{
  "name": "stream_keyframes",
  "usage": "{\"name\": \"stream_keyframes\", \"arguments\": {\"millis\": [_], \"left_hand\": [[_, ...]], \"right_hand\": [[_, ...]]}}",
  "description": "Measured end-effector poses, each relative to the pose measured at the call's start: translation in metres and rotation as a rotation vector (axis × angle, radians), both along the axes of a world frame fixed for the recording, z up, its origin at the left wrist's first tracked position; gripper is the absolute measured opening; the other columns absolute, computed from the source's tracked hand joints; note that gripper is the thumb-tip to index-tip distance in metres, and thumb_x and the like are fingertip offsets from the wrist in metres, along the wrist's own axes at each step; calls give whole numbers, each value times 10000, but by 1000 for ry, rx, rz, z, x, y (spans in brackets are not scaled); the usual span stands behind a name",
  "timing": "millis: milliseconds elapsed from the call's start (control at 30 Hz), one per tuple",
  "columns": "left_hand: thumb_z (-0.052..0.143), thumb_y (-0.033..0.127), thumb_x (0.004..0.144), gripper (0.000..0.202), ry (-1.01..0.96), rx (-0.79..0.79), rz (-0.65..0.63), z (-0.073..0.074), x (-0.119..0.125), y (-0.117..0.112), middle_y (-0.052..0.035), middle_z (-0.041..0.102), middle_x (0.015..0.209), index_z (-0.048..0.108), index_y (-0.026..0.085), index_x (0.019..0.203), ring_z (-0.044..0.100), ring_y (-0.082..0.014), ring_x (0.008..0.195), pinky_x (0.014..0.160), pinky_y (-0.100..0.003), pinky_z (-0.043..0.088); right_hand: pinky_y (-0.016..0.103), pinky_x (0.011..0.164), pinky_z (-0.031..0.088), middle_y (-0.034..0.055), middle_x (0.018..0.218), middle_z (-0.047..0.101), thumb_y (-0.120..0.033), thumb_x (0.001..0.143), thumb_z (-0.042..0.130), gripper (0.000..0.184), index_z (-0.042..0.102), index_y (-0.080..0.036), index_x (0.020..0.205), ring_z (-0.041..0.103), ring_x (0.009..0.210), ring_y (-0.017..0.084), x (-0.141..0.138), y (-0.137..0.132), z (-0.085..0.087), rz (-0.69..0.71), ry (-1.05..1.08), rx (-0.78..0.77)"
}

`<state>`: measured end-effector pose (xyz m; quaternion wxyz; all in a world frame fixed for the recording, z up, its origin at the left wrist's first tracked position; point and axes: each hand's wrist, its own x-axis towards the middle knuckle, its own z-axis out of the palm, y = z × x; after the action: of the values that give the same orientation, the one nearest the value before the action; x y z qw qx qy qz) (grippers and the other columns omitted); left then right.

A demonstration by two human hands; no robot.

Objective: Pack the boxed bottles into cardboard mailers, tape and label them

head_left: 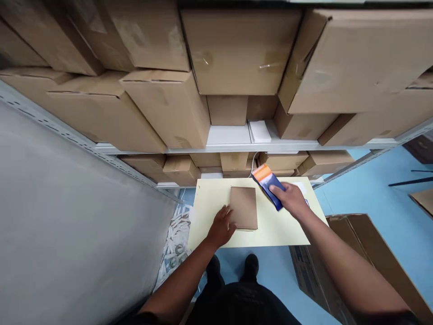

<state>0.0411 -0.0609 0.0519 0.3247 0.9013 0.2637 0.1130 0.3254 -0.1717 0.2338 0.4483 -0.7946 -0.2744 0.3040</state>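
Note:
A small flat brown cardboard box [244,206] lies on a pale yellow tabletop [209,198]. My left hand [221,225] rests against the box's near left edge, fingers bent round it. My right hand [291,200] is closed round a blue and orange tape dispenser [267,182], held just right of the box, its orange end pointing away from me.
Metal shelving [237,146] packed with large cardboard boxes [240,49] stands right behind the table. A grey wall [61,216] runs along the left. An open carton [358,253] sits on the blue floor at right. White strips and tape rolls [176,243] lie on the floor left of the table.

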Motion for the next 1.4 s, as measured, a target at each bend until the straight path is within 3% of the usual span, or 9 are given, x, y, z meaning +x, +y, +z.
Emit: {"name": "stream_keyframes", "arguments": {"millis": [200,400,533,667,867,1000,1200,1300,1400], "left_hand": [[614,386,905,466,173,-234,-19,-4,-81,-32,-102,589,1502,664,246,1346,506,-290,1427,1239,-476,369],[600,375,870,495,372,-335,31,-16,-151,-58,-73,594,1505,662,293,1354,505,-301,1429,1239,-469,350],[619,382,840,467,369,-360,96,-27,-175,-62,-42,636,1455,679,367,1303,541,-307,1391,1211,-469,391],[602,393,856,447,362,-352,100,-28,-173,-56,-40,660,1421,679,367,1295,556,-291,1372,1204,-477,391],[578,397,897,468,305,-329,47,-7,-130,-35,-114,656,1423,683,236,1324,570,-293,1356,1194,-461,402],[588,398,908,453,201,-344,91,-3,-91,-18,-104,671,1398,676,242,1324,580,-287,1344,1190,-460,409],[760,298,764,901,129,-514,126,-25,-40,0,-162,459,1601,386,206,1578,506,-320,1429,1145,-467,453],[774,277,762,952,106,-641,141,-41,-23,1,-179,428,1615,324,206,1598,501,-329,1429,1087,-480,497],[743,249,808,947,69,-751,161,-55,-12,-4,-171,434,1612,251,243,1618,519,-304,1411,1035,-465,535]], "right_hand": [[386,824,481,97,773,724,-675,772,722,464,669,-215,785,668,862,301,15,170,64,243,-881,80],[471,1016,412,85,682,684,-627,732,805,464,549,-247,654,640,919,312,30,264,60,414,-1018,121],[507,1036,386,68,690,694,-547,739,839,482,469,-269,606,631,879,278,30,283,49,434,-952,91],[502,1077,323,100,803,730,-537,773,810,439,511,-247,635,613,988,267,27,283,55,445,-830,130],[465,1134,308,107,1137,723,-456,970,564,280,668,-208,1046,536,1202,280,23,219,57,297,-759,297],[438,998,456,95,1144,728,-482,939,552,326,672,-225,1099,615,1084,286,7,113,-9,55,-528,269],[473,984,479,79,1061,726,-372,757,677,274,679,-268,1011,652,997,308,-64,-52,-179,-123,123,-59],[468,1004,485,62,1286,670,-255,639,715,538,647,-306,1170,629,1135,310,-96,-84,-229,-100,333,-78],[456,1078,449,32,1384,624,-218,635,689,698,573,-339,1313,560,1293,292,-108,-86,-245,-57,412,-23]]}}
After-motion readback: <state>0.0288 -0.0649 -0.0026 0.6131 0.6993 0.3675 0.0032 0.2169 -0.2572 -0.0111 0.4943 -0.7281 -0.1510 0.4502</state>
